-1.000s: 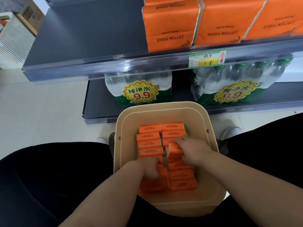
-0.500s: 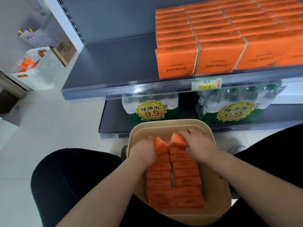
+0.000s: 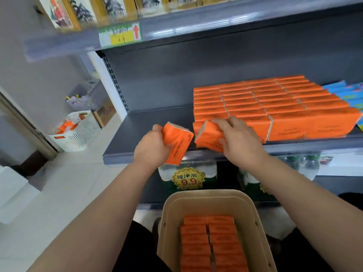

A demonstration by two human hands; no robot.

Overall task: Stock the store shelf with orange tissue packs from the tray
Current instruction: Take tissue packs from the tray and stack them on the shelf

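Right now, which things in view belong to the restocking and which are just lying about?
Job: left hand and right hand, each gripping an orange pack; tray; shelf; stocked orange rows.
Lying about: bottled water, white basket, blue packs.

Shrink-wrapped water bottles (image 3: 306, 165) with a yellow 9.9 sticker (image 3: 187, 178) stand low down, a white slatted basket (image 3: 78, 134) sits on the pale floor (image 3: 59, 183) near a lilac basket (image 3: 84, 102) and a cardboard box (image 3: 105, 114), blue packs (image 3: 347, 93) lie far right, and framed pictures (image 3: 78, 10) stand above.
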